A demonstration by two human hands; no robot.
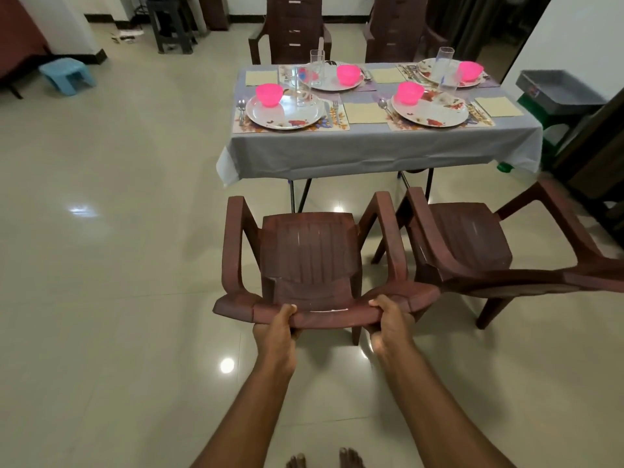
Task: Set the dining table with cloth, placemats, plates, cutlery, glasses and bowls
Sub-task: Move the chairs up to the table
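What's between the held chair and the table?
Only bare floor tile, head view; the chair both hands grip stands short of the table.

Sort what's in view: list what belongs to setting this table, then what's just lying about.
Part of the job: grey tablecloth, floral placemats, plates, pink bowls, glasses, cutlery, brown chair gripped by left hand and right hand.

Lying about: blue stool, dark stool, grey tray.
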